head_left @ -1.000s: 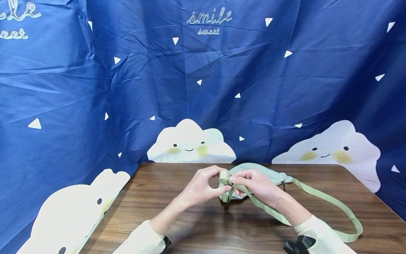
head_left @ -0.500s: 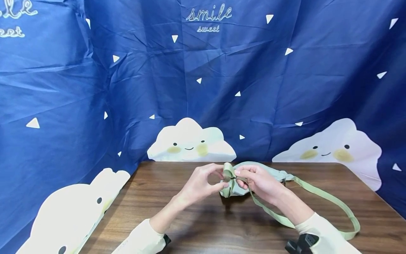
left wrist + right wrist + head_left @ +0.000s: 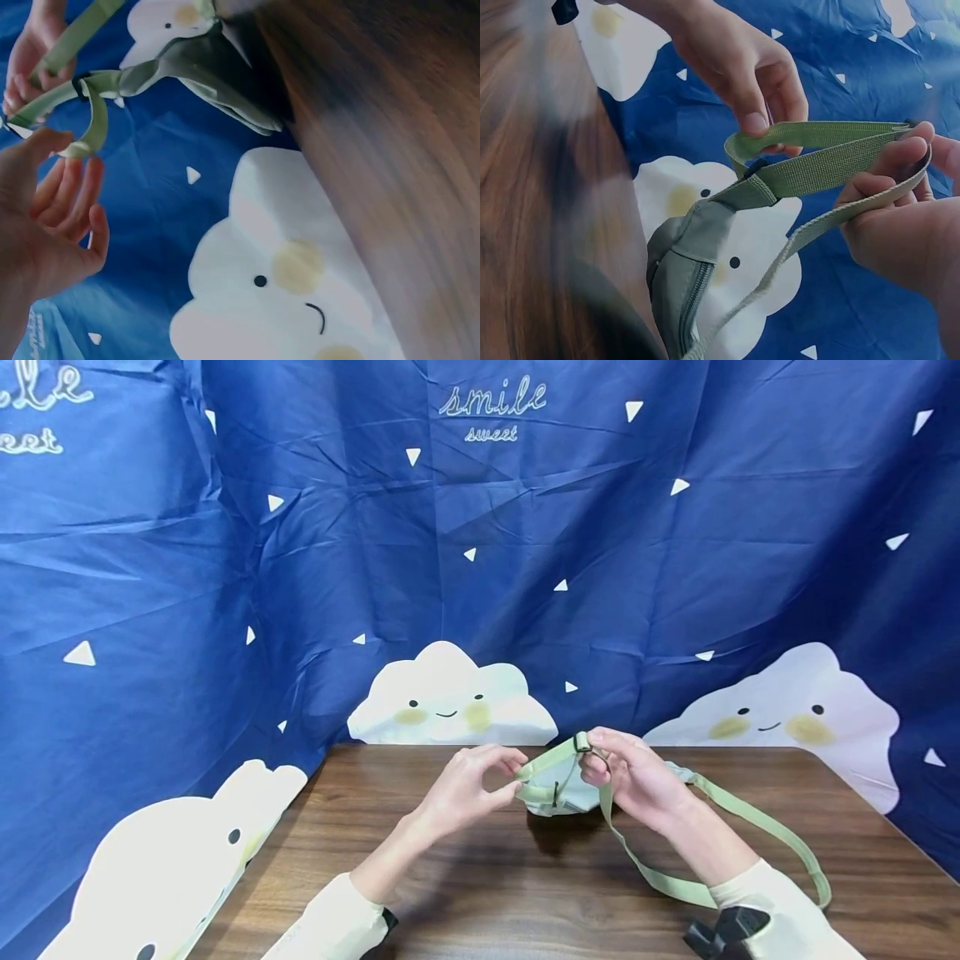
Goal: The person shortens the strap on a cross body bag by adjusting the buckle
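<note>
A pale green waist bag [image 3: 579, 798] hangs between my hands at the far side of the table. Its zipper [image 3: 695, 298] shows in the right wrist view. My left hand [image 3: 467, 793] pinches the bend of a loop in the bag's light green webbing strap [image 3: 832, 166] between thumb and fingers. My right hand [image 3: 645, 781] grips the strap right beside a black slider buckle [image 3: 581, 742]. A second black fitting [image 3: 756, 168] joins the loop near the bag's end. The strap between my hands is drawn out fairly straight.
The remaining strap [image 3: 772, 827] curves across the right of the wooden table [image 3: 480, 902]. Behind the table hangs a blue curtain [image 3: 480, 602] printed with clouds and triangles. A black device [image 3: 726, 932] is worn on my right wrist.
My right hand has moved right and up, drawing the slider buckle away from my left hand. The bunched loop has lengthened. My left hand has shifted slightly left.
</note>
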Tool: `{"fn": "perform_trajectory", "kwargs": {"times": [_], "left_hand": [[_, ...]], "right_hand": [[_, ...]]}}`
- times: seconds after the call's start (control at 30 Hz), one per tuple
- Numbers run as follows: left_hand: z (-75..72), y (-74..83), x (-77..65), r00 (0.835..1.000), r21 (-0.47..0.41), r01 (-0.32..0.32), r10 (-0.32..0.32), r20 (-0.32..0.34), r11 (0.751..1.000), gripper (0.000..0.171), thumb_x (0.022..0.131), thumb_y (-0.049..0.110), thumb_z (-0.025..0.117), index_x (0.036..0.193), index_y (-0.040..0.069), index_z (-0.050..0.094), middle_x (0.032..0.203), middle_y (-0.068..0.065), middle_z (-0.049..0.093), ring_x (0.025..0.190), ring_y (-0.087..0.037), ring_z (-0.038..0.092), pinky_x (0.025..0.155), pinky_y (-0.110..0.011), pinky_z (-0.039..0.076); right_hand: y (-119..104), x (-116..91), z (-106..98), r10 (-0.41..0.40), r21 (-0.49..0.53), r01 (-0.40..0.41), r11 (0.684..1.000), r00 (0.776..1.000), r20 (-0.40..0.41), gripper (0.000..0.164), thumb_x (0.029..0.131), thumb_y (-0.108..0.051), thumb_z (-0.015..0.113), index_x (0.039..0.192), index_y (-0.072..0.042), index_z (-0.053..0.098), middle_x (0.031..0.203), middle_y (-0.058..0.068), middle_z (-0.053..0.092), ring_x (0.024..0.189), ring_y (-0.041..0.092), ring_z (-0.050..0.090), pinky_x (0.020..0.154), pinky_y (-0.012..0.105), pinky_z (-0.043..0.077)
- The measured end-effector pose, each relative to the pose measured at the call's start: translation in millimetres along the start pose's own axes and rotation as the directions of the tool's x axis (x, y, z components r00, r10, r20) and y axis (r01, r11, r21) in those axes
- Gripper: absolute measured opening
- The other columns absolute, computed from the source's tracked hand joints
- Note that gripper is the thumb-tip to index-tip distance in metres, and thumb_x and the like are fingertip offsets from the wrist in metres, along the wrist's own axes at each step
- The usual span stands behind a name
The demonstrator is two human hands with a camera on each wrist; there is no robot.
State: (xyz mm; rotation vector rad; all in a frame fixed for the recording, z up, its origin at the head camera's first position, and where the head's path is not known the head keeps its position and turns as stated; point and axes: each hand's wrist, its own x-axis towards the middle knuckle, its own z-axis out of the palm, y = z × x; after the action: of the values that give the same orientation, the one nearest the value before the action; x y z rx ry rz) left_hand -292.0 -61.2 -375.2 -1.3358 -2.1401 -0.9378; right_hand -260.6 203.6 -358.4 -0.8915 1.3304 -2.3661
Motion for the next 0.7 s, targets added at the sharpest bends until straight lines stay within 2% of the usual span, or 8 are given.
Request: {"fn": "perform_trajectory", "kwargs": {"times": [0.13,0.27,0.4,0.53,0.6,0.7], "left_hand": [[-0.1,-8.1,-0.7,0.998,0.034,-0.046,0.045,0.032,0.998,0.031,0.079,0.013,0.07,0.108,0.016,0.062,0.095,0.01,0.061,0.088,-0.003,0.056,0.08,-0.022,0.043],[1.1,-4.4,0.1,0.994,0.07,-0.095,0.092,0.051,0.993,0.045,0.079,0.024,0.072,0.12,0.017,0.056,0.11,0.01,0.057,0.101,-0.005,0.052,0.087,-0.028,0.039],[4.7,7.9,3.3,0.987,0.112,-0.158,0.159,0.001,0.981,0.057,0.08,0.038,0.071,0.129,0.018,0.05,0.121,0.009,0.053,0.112,-0.006,0.046,0.09,-0.033,0.034],[6.4,18.2,6.1,0.97,0.146,-0.225,0.236,-0.061,0.963,0.045,0.082,0.034,0.07,0.122,0.017,0.057,0.118,0.009,0.056,0.112,-0.005,0.046,0.087,-0.032,0.035],[5.7,20.6,6.7,0.966,0.134,-0.229,0.242,-0.089,0.964,0.039,0.082,0.031,0.071,0.117,0.016,0.061,0.113,0.01,0.058,0.108,-0.003,0.049,0.085,-0.03,0.035],[3.3,21.3,6.2,0.971,0.072,-0.196,0.203,-0.127,0.978,0.036,0.08,0.028,0.074,0.112,0.016,0.063,0.108,0.01,0.06,0.103,-0.003,0.052,0.083,-0.029,0.037]], "right_hand": [[3,-1,4,0.022,-0.145,-0.034,0.989,0.996,-0.081,0.021,0.098,-0.01,0.04,0.087,-0.005,0.057,0.067,0.004,0.049,0.06,0.015,0.044,0.064,0.026,0.037],[12,-1,12,0.033,-0.301,-0.073,0.951,0.99,-0.137,0.017,0.096,-0.014,0.048,0.087,-0.002,0.055,0.068,0.007,0.05,0.06,0.017,0.044,0.062,0.026,0.036],[25,0,20,0.057,-0.434,-0.121,0.893,0.986,-0.157,0.023,0.093,-0.02,0.056,0.091,0.003,0.057,0.071,0.012,0.051,0.061,0.021,0.045,0.058,0.026,0.039],[33,1,25,0.062,-0.522,-0.121,0.844,0.99,-0.129,0.026,0.092,-0.023,0.057,0.092,0.002,0.06,0.074,0.017,0.052,0.061,0.024,0.046,0.059,0.03,0.041],[34,1,25,0.066,-0.535,-0.114,0.837,0.992,-0.108,0.027,0.093,-0.024,0.056,0.093,0.002,0.06,0.075,0.018,0.052,0.062,0.025,0.046,0.058,0.031,0.042],[31,0,23,0.08,-0.531,-0.126,0.838,0.991,-0.11,0.029,0.094,-0.025,0.055,0.097,0.003,0.06,0.076,0.018,0.052,0.063,0.024,0.047,0.058,0.03,0.042]]}}
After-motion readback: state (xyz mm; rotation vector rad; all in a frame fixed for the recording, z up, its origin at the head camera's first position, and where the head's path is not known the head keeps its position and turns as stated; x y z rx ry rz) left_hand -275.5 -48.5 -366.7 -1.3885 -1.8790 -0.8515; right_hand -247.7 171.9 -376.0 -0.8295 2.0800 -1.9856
